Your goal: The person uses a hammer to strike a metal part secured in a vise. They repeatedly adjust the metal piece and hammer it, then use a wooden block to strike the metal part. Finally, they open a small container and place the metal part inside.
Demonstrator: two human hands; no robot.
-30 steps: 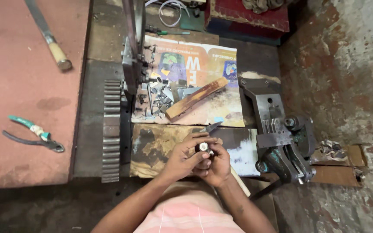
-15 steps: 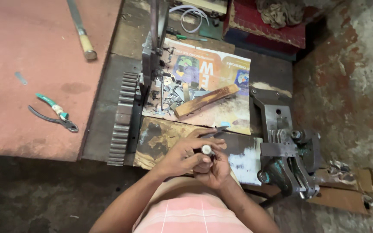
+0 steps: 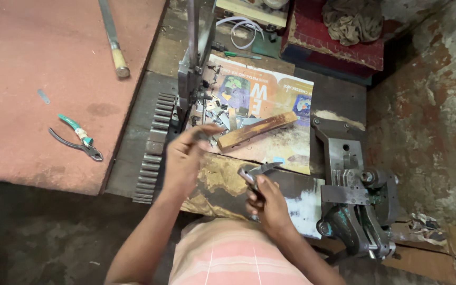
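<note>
Metal caliper (image 3: 257,174) sits pinched in the right hand (image 3: 267,203); left hand (image 3: 186,153) curls around something hidden, above a colourful printed sheet (image 3: 270,95) mid-frame.

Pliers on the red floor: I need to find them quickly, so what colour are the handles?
Green and white, on the pliers in the head view.

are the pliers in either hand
No, the pliers lie alone on the red floor, away from the left hand and right hand.

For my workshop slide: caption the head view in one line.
Left hand reaches toward small metal pieces on printed paper; right hand holds a metal tool.
</note>
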